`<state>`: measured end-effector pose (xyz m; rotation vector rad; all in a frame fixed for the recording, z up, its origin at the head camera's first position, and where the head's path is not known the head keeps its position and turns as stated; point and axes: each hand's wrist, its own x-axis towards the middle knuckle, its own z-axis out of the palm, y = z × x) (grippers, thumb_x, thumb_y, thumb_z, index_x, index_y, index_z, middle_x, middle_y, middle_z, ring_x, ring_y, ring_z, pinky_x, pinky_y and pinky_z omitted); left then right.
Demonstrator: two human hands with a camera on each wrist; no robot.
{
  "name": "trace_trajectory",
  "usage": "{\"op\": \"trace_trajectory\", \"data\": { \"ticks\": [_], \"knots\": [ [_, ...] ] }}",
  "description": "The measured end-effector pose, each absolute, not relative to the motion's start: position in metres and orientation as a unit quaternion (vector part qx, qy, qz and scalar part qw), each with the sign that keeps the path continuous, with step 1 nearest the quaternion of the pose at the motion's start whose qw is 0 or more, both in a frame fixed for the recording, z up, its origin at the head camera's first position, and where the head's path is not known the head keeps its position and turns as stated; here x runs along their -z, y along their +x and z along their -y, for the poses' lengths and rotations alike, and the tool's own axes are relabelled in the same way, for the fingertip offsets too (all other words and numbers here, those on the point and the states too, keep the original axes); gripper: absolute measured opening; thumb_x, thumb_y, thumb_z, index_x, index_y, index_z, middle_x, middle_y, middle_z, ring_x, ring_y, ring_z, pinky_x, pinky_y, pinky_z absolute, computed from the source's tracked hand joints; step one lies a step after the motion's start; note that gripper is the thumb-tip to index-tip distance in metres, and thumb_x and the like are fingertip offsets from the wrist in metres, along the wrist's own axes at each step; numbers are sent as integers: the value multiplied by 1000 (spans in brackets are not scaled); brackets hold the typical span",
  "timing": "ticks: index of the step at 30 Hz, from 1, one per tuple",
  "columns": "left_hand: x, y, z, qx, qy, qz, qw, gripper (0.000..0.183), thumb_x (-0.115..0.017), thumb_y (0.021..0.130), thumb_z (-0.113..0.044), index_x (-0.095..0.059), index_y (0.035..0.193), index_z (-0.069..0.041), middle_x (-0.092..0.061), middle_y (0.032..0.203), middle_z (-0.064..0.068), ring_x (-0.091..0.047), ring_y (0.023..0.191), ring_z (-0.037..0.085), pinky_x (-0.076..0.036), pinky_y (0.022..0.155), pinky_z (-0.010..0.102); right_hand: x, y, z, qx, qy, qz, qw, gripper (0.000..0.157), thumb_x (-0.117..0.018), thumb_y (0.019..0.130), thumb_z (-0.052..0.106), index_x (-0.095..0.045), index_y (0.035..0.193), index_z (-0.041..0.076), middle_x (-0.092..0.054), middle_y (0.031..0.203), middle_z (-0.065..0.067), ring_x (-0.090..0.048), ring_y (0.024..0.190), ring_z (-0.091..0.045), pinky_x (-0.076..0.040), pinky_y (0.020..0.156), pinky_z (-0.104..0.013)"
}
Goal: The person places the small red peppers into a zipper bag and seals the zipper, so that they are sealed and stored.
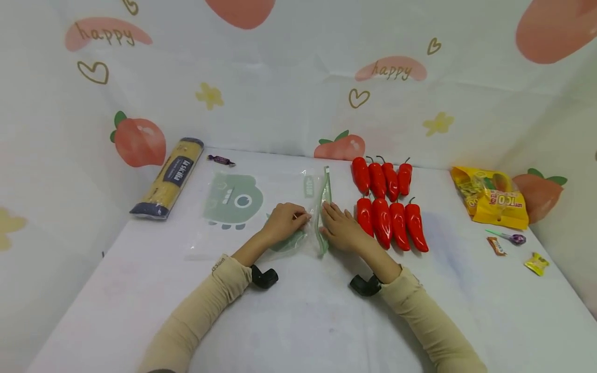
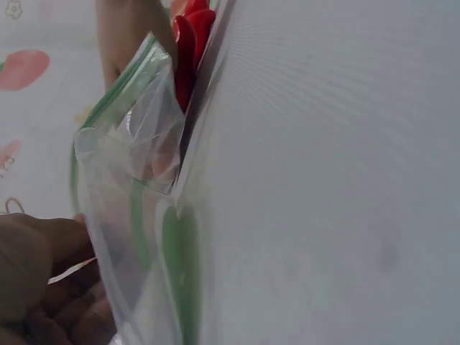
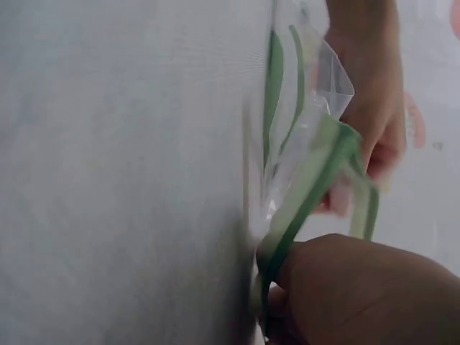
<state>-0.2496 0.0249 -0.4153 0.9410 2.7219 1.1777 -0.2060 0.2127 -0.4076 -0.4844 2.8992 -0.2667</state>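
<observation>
Clear plastic zip bag (image 1: 233,199) w/ green monster print lies flat & glossy on the white tabletop (image 1: 298,321), its mouth end raised & creased, w/ green zip strip (image 1: 324,207) along it. L hand (image 1: 284,225) pinches the bag's thin film near the mouth; R hand (image 1: 342,228) rests at the strip, fingers fairly straight, touching its edge. L of bag: pasta pack (image 1: 174,171), a long see-thru sleeve w/ yellow strands & dark ends. Just R of bag: eight shiny red peppers (image 1: 382,223), tapered, in two rows. Far R of bag: yellow snack bag (image 1: 494,199), crinkly, contents unclear, nr a lollipop (image 1: 517,239). L fingertips partly hidden in head view; R fingers mostly cut off in R wrist view, strip there blurry.
</observation>
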Motion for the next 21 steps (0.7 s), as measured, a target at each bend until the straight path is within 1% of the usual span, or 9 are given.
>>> {"op": "trace_trajectory", "data": {
  "ticks": [2,6,9,11,13,15,17,19,21],
  "knots": [
    [416,-251,-20,-429,265,-863,28,19,-61,88,-20,-72,80,-7,-69,66,3,-62,58,4,-49,58,17,410,-207,-214,97,-169,-976,101,63,-44,95,33,-19,145,3,-13,154,-12,-10,142,-32,-13,113,-57],
    [418,-252,-9,-569,171,-800,83,17,-63,86,-11,-70,91,4,-71,79,13,-66,62,6,-54,59,18,414,-210,-217,114,-176,-973,98,63,-44,95,33,-18,146,4,-12,154,-12,-10,142,-32,-13,113,-57],
    [419,-252,-6,-661,96,-734,124,20,-63,85,-4,-65,97,11,-70,75,10,-66,61,6,-55,58,17,416,-210,-221,129,-181,-970,94,63,-44,96,33,-17,146,5,-12,154,-12,-10,142,-31,-13,113,-57],
    [419,-252,-4,-699,61,-699,139,22,-62,84,-1,-62,100,13,-68,70,2,-65,60,5,-55,58,17,417,-210,-222,135,-181,-970,93,63,-44,95,33,-17,146,5,-12,154,-11,-10,142,-31,-13,113,-57],
    [420,-253,-3,-720,46,-676,149,24,-61,85,0,-59,103,15,-66,68,-3,-65,60,5,-55,58,17,417,-210,-223,137,-179,-970,93,63,-43,96,33,-17,146,6,-12,154,-11,-10,142,-31,-14,113,-57],
    [421,-252,-4,-728,42,-667,154,23,-61,85,1,-59,103,15,-65,67,-5,-65,61,5,-55,58,17,417,-210,-223,140,-180,-970,90,63,-44,96,32,-18,146,6,-13,154,-11,-11,142,-31,-14,112,-57],
    [422,-252,-5,-732,38,-662,156,21,-61,85,1,-59,101,14,-65,67,-5,-65,61,5,-55,58,17,417,-210,-223,150,-179,-969,84,63,-45,95,33,-18,147,9,-14,154,-11,-12,142,-31,-14,113,-57],
    [423,-252,-5,-732,40,-661,157,20,-61,84,1,-59,100,14,-65,66,-4,-65,60,5,-55,56,17,415,-211,-224,167,-175,-968,72,65,-47,94,34,-16,148,13,-15,154,-9,-13,142,-30,-15,113,-56],
    [424,-251,-6,-731,44,-663,159,21,-62,84,0,-59,99,14,-65,66,-4,-65,59,5,-54,55,16,412,-211,-227,189,-169,-966,44,68,-49,93,34,-14,148,15,-16,154,-8,-15,142,-30,-17,112,-56]
  ]
}}
